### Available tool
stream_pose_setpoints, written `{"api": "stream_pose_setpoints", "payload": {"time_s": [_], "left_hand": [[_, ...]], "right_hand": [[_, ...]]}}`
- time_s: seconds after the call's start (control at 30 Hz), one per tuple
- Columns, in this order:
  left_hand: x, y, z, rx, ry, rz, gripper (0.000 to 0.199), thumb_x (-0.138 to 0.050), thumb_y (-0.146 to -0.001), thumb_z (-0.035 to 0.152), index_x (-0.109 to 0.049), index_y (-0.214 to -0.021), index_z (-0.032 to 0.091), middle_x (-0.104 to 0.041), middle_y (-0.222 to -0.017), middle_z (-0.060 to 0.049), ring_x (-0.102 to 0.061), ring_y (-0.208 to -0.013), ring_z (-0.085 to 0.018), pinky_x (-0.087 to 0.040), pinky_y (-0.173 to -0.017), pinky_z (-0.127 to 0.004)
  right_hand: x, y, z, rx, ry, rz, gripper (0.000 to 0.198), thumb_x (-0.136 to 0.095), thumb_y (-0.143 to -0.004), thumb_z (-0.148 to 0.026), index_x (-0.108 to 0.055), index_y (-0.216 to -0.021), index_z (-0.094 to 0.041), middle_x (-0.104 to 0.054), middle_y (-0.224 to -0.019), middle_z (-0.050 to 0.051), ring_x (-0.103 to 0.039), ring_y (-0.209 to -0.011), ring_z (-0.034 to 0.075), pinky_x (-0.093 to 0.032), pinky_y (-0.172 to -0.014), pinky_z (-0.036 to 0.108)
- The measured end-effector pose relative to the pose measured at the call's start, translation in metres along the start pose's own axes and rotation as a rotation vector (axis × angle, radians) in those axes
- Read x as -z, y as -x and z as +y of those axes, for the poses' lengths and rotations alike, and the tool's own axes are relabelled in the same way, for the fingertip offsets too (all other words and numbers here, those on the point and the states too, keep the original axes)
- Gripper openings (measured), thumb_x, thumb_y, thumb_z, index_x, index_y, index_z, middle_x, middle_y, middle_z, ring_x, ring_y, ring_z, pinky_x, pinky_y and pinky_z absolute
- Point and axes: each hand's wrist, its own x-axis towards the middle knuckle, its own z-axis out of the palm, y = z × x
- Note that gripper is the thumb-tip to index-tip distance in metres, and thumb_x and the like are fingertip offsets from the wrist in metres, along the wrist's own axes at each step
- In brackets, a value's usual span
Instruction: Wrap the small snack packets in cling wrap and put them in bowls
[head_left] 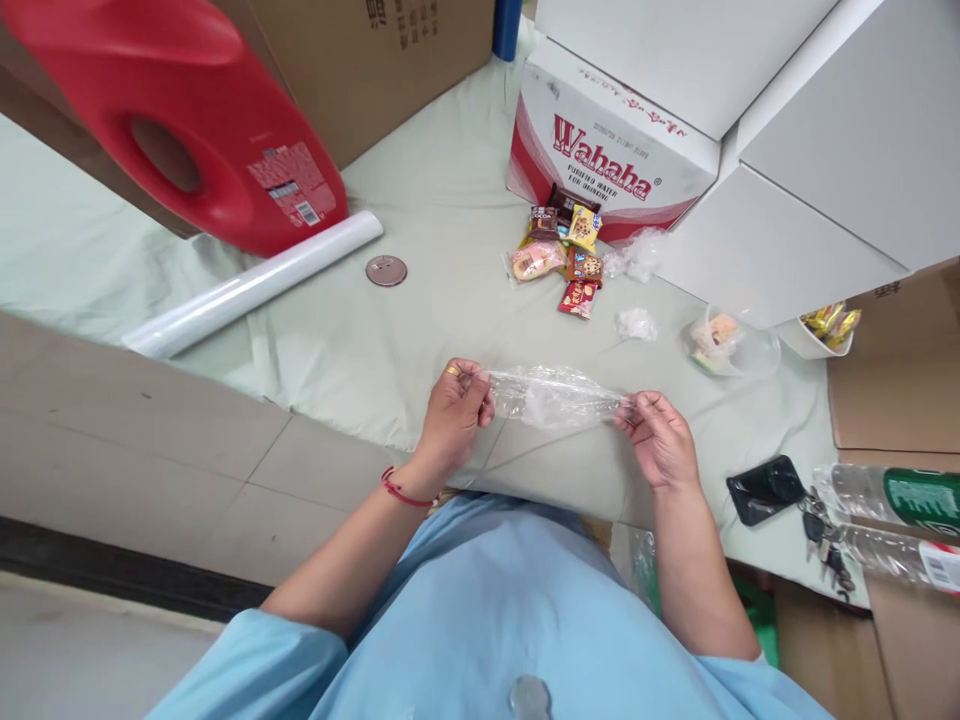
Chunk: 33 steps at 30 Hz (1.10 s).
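A clear plastic bag is stretched sideways between my two hands, just over the near edge of the table. My left hand pinches its left end between thumb and fingers. At the other end, my right hand grips the gathered plastic with closed fingertips. Beyond the bag lies a small crumpled piece of clear plastic. A pile of wrapped snacks sits farther back, against a Wahaha water carton. To the right is a clear plastic bowl with a wrapped snack in it.
A large red jug and a white roll occupy the left side. Near them lies a round brown disc. On the right are a black phone, keys, plastic bottles and a white container of yellow packets.
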Motion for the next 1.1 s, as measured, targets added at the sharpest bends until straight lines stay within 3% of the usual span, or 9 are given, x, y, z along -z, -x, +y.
{"api": "stream_pose_setpoints", "payload": {"time_s": [0.13,0.23,0.33,0.43,0.53,0.63,0.8,0.93,1.1], "left_hand": [[-0.006,0.004,-0.005,0.053,0.064,0.011,0.051,-0.086,-0.081,0.053,-0.045,-0.095,0.024,-0.057,-0.066,0.011,-0.045,-0.044,-0.002,-0.035,-0.046,-0.016],[-0.009,0.005,-0.006,0.010,0.109,0.062,0.056,-0.087,-0.080,0.055,-0.043,-0.095,0.024,-0.057,-0.066,0.012,-0.049,-0.047,-0.003,-0.039,-0.048,-0.016],[-0.012,0.007,-0.006,-0.031,0.125,0.076,0.058,-0.087,-0.079,0.058,-0.042,-0.095,0.025,-0.058,-0.068,0.011,-0.052,-0.049,-0.004,-0.043,-0.050,-0.017],[-0.018,0.012,-0.007,-0.055,0.099,0.065,0.056,-0.084,-0.083,0.061,-0.042,-0.096,0.025,-0.058,-0.068,0.011,-0.052,-0.049,-0.004,-0.044,-0.051,-0.018],[-0.025,0.018,-0.008,-0.044,0.044,0.007,0.053,-0.081,-0.086,0.060,-0.043,-0.097,0.025,-0.057,-0.069,0.011,-0.049,-0.046,-0.004,-0.040,-0.046,-0.018],[-0.023,0.017,-0.005,-0.033,-0.019,-0.026,0.049,-0.080,-0.087,0.058,-0.045,-0.097,0.025,-0.053,-0.069,0.012,-0.043,-0.044,-0.003,-0.032,-0.041,-0.017],[0.003,-0.005,0.015,0.001,-0.154,-0.099,0.045,-0.084,-0.081,0.050,-0.050,-0.094,0.023,-0.048,-0.065,0.012,-0.037,-0.041,-0.003,-0.026,-0.039,-0.017],[0.027,-0.024,0.032,-0.014,-0.271,-0.108,0.039,-0.083,-0.080,0.044,-0.054,-0.092,0.021,-0.050,-0.067,0.010,-0.041,-0.041,-0.003,-0.028,-0.041,-0.018],[0.033,-0.033,0.034,-0.075,-0.291,0.049,0.050,-0.087,-0.071,0.032,-0.054,-0.107,0.023,-0.062,-0.106,0.001,-0.069,-0.069,-0.009,-0.057,-0.064,-0.025]], "right_hand": [[-0.007,-0.001,0.012,0.149,-0.086,0.210,0.044,-0.090,-0.076,-0.059,-0.069,-0.092,-0.024,-0.072,-0.094,0.000,-0.067,-0.082,0.014,-0.059,-0.077,0.030],[-0.012,0.012,0.022,0.259,0.058,0.288,0.045,-0.079,-0.087,-0.065,-0.065,-0.082,-0.023,-0.066,-0.080,-0.001,-0.059,-0.069,0.013,-0.050,-0.064,0.026],[-0.017,0.031,0.030,0.236,0.274,0.187,0.061,-0.058,-0.096,-0.076,-0.065,-0.069,-0.022,-0.059,-0.065,0.000,-0.051,-0.059,0.014,-0.041,-0.055,0.029],[-0.028,0.042,0.039,0.131,0.391,0.003,0.065,-0.052,-0.095,-0.082,-0.075,-0.083,-0.022,-0.068,-0.075,0.005,-0.057,-0.065,0.019,-0.044,-0.056,0.031],[-0.041,0.037,0.044,0.089,0.436,-0.063,0.051,-0.069,-0.088,-0.073,-0.076,-0.096,-0.024,-0.070,-0.084,0.003,-0.058,-0.070,0.019,-0.047,-0.062,0.031],[-0.049,0.022,0.043,0.157,0.365,0.019,0.037,-0.080,-0.083,-0.059,-0.073,-0.087,-0.023,-0.068,-0.087,0.001,-0.059,-0.078,0.017,-0.050,-0.074,0.031],[-0.036,0.005,0.021,0.167,0.066,0.116,0.031,-0.089,-0.075,-0.047,-0.071,-0.084,-0.024,-0.071,-0.095,0.000,-0.064,-0.089,0.016,-0.053,-0.084,0.029],[-0.016,0.003,-0.001,0.050,-0.056,0.069,0.034,-0.094,-0.068,-0.042,-0.068,-0.078,-0.023,-0.074,-0.086,0.000,-0.064,-0.069,0.013,-0.053,-0.060,0.024],[-0.011,0.008,-0.004,-0.096,-0.071,0.028,0.040,-0.096,-0.065,-0.044,-0.065,-0.080,-0.023,-0.073,-0.074,-0.002,-0.057,-0.048,0.009,-0.037,-0.036,0.018]]}}
